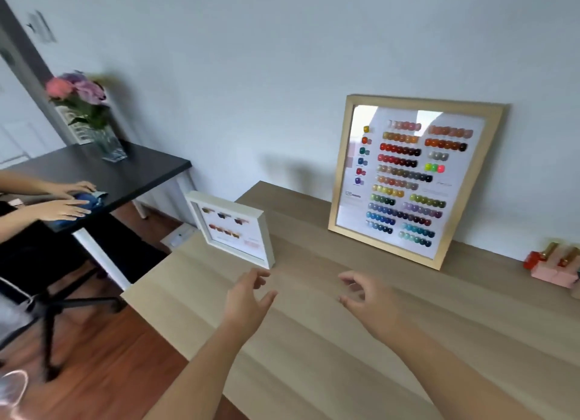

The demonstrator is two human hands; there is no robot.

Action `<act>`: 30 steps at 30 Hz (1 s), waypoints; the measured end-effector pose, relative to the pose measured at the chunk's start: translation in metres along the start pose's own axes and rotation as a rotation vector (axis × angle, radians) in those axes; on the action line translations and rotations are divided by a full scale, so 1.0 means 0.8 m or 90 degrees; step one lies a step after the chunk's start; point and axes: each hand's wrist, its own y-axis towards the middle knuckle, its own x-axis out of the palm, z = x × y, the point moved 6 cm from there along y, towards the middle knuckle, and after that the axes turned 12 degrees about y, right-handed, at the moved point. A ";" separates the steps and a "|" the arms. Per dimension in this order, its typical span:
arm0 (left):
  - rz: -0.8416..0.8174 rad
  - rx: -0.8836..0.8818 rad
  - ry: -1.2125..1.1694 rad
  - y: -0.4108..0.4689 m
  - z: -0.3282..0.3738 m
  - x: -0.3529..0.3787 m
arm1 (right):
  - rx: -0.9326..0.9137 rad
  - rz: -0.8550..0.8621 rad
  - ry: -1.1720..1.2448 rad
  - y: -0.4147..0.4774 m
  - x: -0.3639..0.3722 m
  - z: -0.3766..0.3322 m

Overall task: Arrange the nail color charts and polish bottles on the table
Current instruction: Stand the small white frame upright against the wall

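A large wood-framed nail colour chart [411,178] leans against the wall at the back of the light wooden table [314,341]. A small white-framed chart [232,228] stands upright near the table's left corner. Pink and red polish bottles with gold caps [554,264] sit at the far right edge. My left hand [248,300] hovers open just in front of the small chart, not touching it. My right hand [367,294] hovers open over the table, below the large chart, fingers curled and holding nothing.
To the left stands a black table [125,171] with a glass vase of pink and purple flowers [91,118]. Another person's hands [66,200] rest there on a blue cloth. A black swivel chair base [50,309] stands on the wooden floor.
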 end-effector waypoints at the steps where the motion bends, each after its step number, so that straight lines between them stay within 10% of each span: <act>1: 0.009 -0.013 0.002 0.004 -0.014 -0.008 | -0.003 -0.005 0.012 0.009 0.014 -0.007; 30: -0.156 -0.039 -0.109 0.351 -0.280 -0.028 | 0.184 0.147 0.183 0.228 0.228 0.016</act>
